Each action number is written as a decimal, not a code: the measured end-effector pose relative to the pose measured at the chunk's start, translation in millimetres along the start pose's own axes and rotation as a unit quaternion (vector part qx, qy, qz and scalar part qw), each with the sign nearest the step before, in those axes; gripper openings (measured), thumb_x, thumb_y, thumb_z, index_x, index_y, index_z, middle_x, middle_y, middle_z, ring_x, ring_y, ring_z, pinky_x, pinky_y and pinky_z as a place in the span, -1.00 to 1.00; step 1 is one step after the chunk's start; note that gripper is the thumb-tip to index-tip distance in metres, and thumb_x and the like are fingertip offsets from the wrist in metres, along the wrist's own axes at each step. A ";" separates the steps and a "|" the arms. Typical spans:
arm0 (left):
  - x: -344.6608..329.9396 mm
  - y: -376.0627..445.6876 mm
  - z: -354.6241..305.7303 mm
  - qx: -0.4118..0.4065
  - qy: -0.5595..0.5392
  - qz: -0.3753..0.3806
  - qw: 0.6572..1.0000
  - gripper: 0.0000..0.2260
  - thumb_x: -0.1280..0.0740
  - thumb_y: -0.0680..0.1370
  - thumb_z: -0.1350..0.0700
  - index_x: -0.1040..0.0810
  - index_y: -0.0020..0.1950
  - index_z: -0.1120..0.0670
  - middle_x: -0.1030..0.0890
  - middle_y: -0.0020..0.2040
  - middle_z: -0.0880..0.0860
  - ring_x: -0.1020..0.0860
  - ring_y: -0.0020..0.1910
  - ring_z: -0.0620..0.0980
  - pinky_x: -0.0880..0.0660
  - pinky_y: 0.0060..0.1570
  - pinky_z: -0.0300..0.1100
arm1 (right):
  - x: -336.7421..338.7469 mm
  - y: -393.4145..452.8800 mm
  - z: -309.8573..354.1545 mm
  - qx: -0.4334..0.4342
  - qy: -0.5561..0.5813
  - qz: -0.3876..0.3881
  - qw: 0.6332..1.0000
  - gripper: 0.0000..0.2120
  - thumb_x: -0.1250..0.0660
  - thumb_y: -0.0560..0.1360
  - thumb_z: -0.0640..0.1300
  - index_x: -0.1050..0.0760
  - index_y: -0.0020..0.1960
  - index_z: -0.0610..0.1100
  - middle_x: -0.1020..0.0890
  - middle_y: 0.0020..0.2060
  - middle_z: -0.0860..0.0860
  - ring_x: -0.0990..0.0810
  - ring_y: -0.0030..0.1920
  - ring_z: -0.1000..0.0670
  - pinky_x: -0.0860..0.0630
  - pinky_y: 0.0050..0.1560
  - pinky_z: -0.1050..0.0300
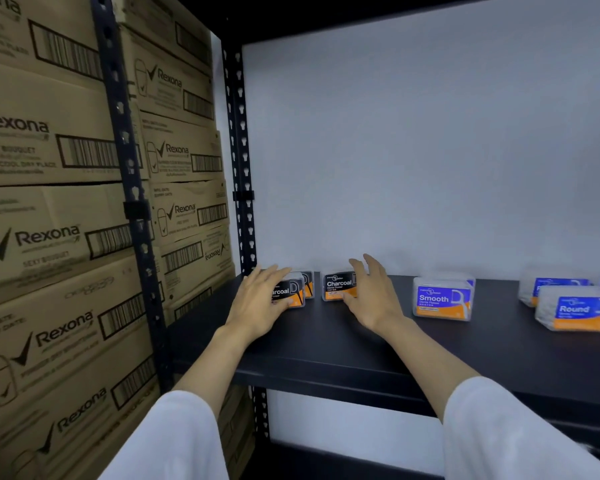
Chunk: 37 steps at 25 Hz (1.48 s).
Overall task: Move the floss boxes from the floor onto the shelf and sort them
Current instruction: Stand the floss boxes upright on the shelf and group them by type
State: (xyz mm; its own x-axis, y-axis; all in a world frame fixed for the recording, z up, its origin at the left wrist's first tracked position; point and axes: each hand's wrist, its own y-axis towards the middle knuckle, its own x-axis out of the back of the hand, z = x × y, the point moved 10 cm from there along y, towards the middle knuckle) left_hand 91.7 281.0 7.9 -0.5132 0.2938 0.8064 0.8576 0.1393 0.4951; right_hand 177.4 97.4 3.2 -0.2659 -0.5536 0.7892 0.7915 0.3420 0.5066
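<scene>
Three black-and-orange Charcoal floss boxes stand at the back left of the dark shelf (326,344). My left hand (257,303) holds the leftmost front Charcoal box (291,293), fingers over its top and thumb along its lower front. Behind it a second Charcoal box (309,283) is partly hidden. My right hand (373,296) is beside the third Charcoal box (338,286); its thumb touches the box's right front and its fingers are spread and lifted. A blue Smooth floss box (442,300) stands to the right, and a blue Round floss box (579,311) farther right.
More blue floss boxes (555,286) sit behind the Round box at the right edge. Stacked Rexona cartons (49,237) fill the neighbouring rack on the left, past the perforated uprights (241,168). A white wall backs the shelf; another shelf board hangs overhead.
</scene>
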 end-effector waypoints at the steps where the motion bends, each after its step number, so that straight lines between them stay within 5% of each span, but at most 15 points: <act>1: 5.5 -4.2 -5.5 0.003 0.002 0.001 1.000 -0.48 -0.31 0.57 -0.02 -0.26 0.50 -0.08 -0.23 0.53 -0.01 -0.07 0.55 0.03 -0.07 0.51 0.00 | 5.0 -9.1 1.5 -0.001 0.001 0.008 1.000 -0.36 -0.29 0.55 -0.02 -0.08 0.52 -0.11 -0.06 0.53 -0.15 -0.03 0.53 -0.14 -0.12 0.49 -0.03; 10: 43.3 -78.3 -90.1 0.006 0.013 0.112 0.994 -0.76 -0.29 0.55 -0.05 -0.54 0.19 -0.08 -0.55 0.24 -0.03 -0.50 0.22 0.01 -0.43 0.23 0.02 | 76.8 -119.2 7.9 -0.011 0.027 0.158 0.987 -0.60 -0.29 0.54 -0.11 -0.38 0.36 -0.15 -0.39 0.35 -0.14 -0.37 0.36 -0.14 -0.31 0.36 0.03; 17: -2.4 -177.1 -148.6 0.000 0.004 0.265 0.964 -0.89 -0.33 0.54 0.00 -0.59 0.03 -0.04 -0.60 0.09 -0.03 -0.54 0.13 0.01 -0.46 0.24 0.07 | 115.0 -227.8 -15.3 -0.071 0.016 0.272 0.959 -0.85 -0.35 0.51 -0.09 -0.57 0.03 -0.13 -0.60 -0.07 -0.05 -0.57 -0.21 0.01 -0.52 0.06 0.07; 21: -50.0 -225.3 -166.6 -0.004 -0.006 0.312 0.950 -0.95 -0.34 0.54 -0.02 -0.55 -0.12 -0.12 -0.58 0.14 0.04 -0.55 0.10 0.03 -0.46 0.23 0.03 | 109.3 -292.8 -51.0 -0.117 -0.004 0.306 0.945 -0.84 -0.32 0.52 -0.05 -0.53 0.07 -0.07 -0.58 -0.04 -0.02 -0.60 -0.12 -0.02 -0.51 0.15 -0.01; 30: -217.7 -323.7 -187.1 -0.003 -0.040 0.444 0.895 -0.89 -0.32 0.54 0.01 -0.60 0.01 -0.06 -0.58 0.12 -0.06 -0.54 0.13 -0.01 -0.46 0.25 0.01 | 15.1 -423.6 -170.2 -0.204 0.018 0.372 0.905 -0.73 -0.31 0.55 -0.05 -0.52 0.19 -0.15 -0.52 0.20 -0.05 -0.50 0.17 -0.07 -0.45 0.19 0.08; 34: -290.1 -363.2 -164.4 0.020 -0.036 0.493 0.869 -0.95 -0.34 0.52 -0.01 -0.59 -0.09 -0.11 -0.61 0.03 -0.07 -0.57 0.07 -0.02 -0.48 0.21 0.03 | -43.2 -471.4 -216.7 -0.245 0.042 0.389 0.887 -0.77 -0.31 0.54 -0.08 -0.53 0.15 -0.15 -0.55 0.14 -0.06 -0.50 0.15 -0.07 -0.44 0.09 0.12; 37: -353.6 -390.1 -142.8 0.043 -0.036 0.517 0.854 -0.87 -0.32 0.52 -0.02 -0.59 0.05 -0.08 -0.62 0.10 -0.03 -0.58 0.09 0.01 -0.49 0.18 -0.01 | -96.0 -505.3 -254.5 -0.278 0.043 0.398 0.873 -0.78 -0.29 0.52 -0.14 -0.54 0.14 -0.16 -0.58 0.11 -0.08 -0.51 0.04 -0.04 -0.44 0.00 0.15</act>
State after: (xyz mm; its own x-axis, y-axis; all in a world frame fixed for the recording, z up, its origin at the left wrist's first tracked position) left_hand -66.1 -12.3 -424.2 0.5201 0.3584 0.7753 0.8524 -0.1607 -0.4976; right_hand -56.9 -215.5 -416.9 0.5133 -0.3722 0.7733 0.8581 0.2362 -0.4559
